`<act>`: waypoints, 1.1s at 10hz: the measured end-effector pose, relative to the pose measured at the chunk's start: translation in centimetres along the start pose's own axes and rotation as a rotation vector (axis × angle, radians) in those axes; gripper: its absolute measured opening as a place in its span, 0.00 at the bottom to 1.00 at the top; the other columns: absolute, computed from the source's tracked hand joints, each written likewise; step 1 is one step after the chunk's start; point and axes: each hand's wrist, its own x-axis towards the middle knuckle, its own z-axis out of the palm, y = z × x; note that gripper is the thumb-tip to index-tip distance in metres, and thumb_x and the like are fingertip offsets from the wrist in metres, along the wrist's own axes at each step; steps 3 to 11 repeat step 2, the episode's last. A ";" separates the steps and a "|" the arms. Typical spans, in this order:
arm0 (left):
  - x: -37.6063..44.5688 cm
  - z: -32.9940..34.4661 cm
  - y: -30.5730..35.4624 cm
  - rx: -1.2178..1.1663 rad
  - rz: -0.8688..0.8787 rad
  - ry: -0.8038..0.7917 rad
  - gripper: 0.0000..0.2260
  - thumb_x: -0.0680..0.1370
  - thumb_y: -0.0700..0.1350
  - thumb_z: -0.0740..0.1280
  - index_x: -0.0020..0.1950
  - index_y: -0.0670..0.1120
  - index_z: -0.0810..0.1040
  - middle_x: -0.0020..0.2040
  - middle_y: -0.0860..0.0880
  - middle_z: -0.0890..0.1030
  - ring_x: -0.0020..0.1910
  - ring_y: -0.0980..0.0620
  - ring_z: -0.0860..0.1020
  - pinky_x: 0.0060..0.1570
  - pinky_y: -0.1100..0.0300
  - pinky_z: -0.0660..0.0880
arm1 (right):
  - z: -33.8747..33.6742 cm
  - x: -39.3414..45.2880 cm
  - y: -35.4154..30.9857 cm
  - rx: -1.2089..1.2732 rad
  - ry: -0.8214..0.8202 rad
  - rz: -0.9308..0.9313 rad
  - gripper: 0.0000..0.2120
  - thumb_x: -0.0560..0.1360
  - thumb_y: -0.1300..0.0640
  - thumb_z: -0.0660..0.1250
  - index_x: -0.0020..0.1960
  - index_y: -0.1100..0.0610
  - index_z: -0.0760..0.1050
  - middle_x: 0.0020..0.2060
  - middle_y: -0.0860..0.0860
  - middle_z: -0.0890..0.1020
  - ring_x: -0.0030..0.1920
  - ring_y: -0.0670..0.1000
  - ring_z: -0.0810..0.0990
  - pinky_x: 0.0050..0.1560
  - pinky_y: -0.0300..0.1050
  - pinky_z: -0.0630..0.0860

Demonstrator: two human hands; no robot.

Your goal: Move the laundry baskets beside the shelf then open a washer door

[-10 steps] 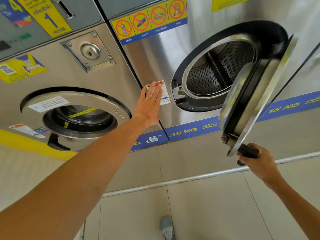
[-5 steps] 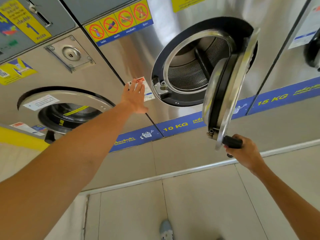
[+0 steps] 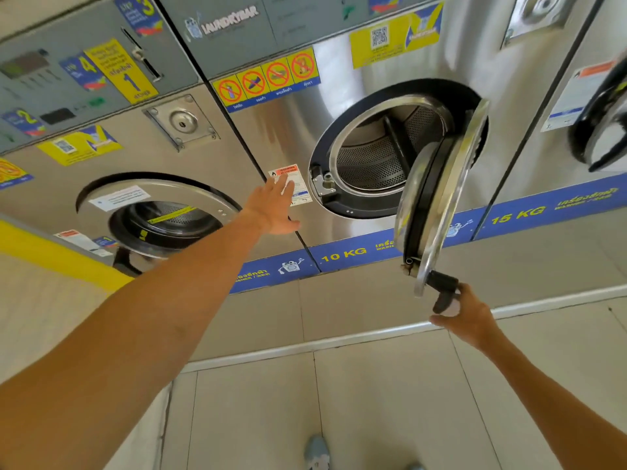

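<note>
The round steel door (image 3: 437, 201) of the middle 10 KG washer (image 3: 339, 96) stands swung out, edge-on to me, and its perforated drum (image 3: 376, 154) shows behind. My right hand (image 3: 464, 317) is curled around the black door handle (image 3: 442, 290) at the door's lower edge. My left hand (image 3: 274, 208) lies flat, fingers spread, on the steel front panel beside a small warning sticker (image 3: 291, 183), left of the door opening. No laundry basket is in view.
The left washer's door (image 3: 152, 215) is shut. A third door (image 3: 600, 130) shows at the right edge on the 15 KG machine. A tiled plinth with a white ledge (image 3: 305, 351) runs under the machines. My shoe (image 3: 317, 451) is on the tiled floor below.
The view has tilted up and shifted, showing more of the control panels. The door has swung a little further out with my right hand on the handle. My left hand stays on the panel.
</note>
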 end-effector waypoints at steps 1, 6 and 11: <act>-3.7 -1.6 -0.9 -0.129 0.003 0.038 0.44 0.75 0.64 0.68 0.81 0.42 0.55 0.82 0.41 0.53 0.77 0.41 0.61 0.72 0.43 0.67 | -1.3 -1.8 -1.5 -0.105 0.001 0.000 0.50 0.63 0.53 0.86 0.77 0.61 0.62 0.59 0.59 0.78 0.69 0.65 0.75 0.58 0.53 0.73; -8.2 -3.2 -3.8 -0.239 -0.018 0.068 0.44 0.74 0.63 0.70 0.80 0.43 0.55 0.81 0.41 0.56 0.77 0.40 0.62 0.73 0.42 0.66 | -3.3 -3.8 -6.4 -0.076 0.077 -0.074 0.63 0.62 0.50 0.86 0.84 0.61 0.50 0.77 0.63 0.66 0.77 0.64 0.65 0.74 0.59 0.66; -8.2 -3.2 -3.8 -0.239 -0.018 0.068 0.44 0.74 0.63 0.70 0.80 0.43 0.55 0.81 0.41 0.56 0.77 0.40 0.62 0.73 0.42 0.66 | -3.3 -3.8 -6.4 -0.076 0.077 -0.074 0.63 0.62 0.50 0.86 0.84 0.61 0.50 0.77 0.63 0.66 0.77 0.64 0.65 0.74 0.59 0.66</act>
